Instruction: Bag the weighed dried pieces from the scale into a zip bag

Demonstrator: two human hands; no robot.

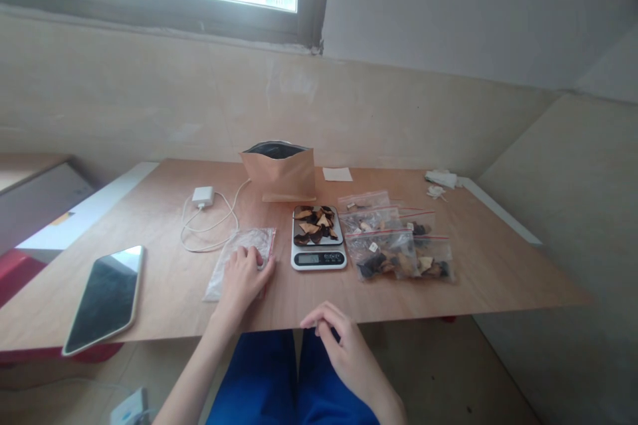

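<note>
My left hand lies on a flat stack of clear plastic zip bags left of the scale. Its fingers are curled down on the plastic, with the thumb near the red zip edge. Just off the table's front edge, above my lap, is my right hand; its fingers are bent together towards the thumb, and whatever may be in them is hidden. A white digital kitchen scale stands in front of me, its display lit but unreadable. Dried dark-and-tan slices are heaped on its plate.
Filled zip bags overlap right of the scale. Behind it stands an open brown paper pouch. A white charger with a looped cable, a tablet, a white paper and crumpled tissue lie about the table.
</note>
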